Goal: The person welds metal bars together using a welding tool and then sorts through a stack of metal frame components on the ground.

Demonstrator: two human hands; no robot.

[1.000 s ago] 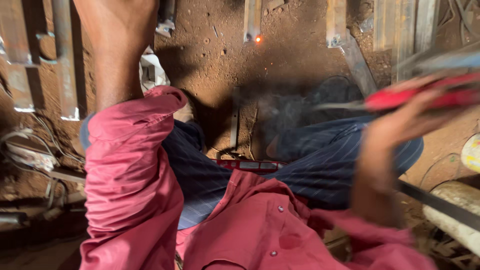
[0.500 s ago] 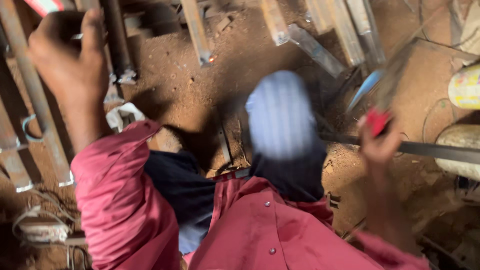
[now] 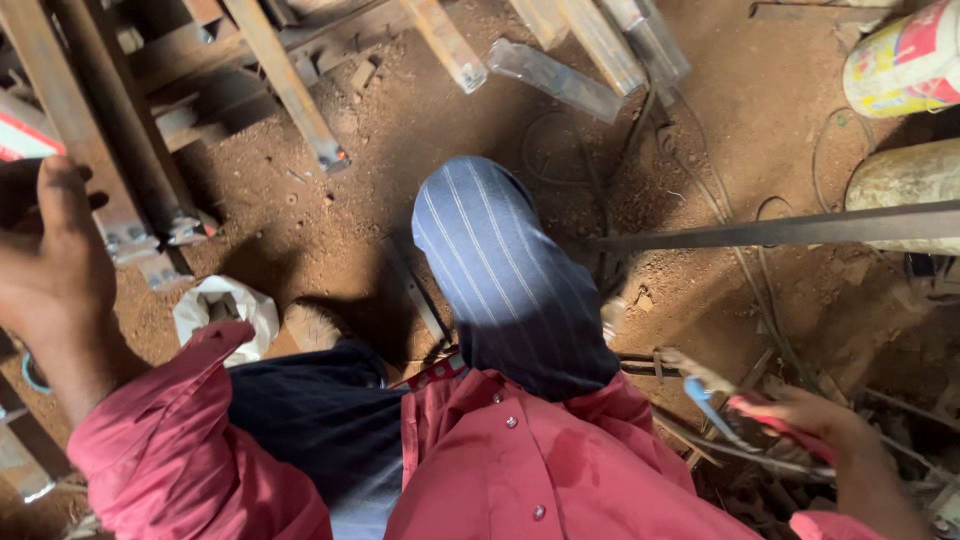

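The right hand point(image 3: 815, 415) kept a closed grip on red-handled pliers point(image 3: 735, 405) low beside the knee, the left hand point(image 3: 50, 270) rested open near steel bars point(image 3: 100, 190), and the pliers could snag loose cables point(image 3: 700, 190).

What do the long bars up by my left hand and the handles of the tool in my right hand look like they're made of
The long bars look like steel: square-edged and dull brown, probably rusty. The tool handles in the right hand look like red and blue plastic or rubber sleeves.

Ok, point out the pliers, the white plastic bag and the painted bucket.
pliers point(image 3: 745, 415), head view, on the red handle.
white plastic bag point(image 3: 228, 305), head view, on its crumpled top.
painted bucket point(image 3: 905, 55), head view, on its side wall.
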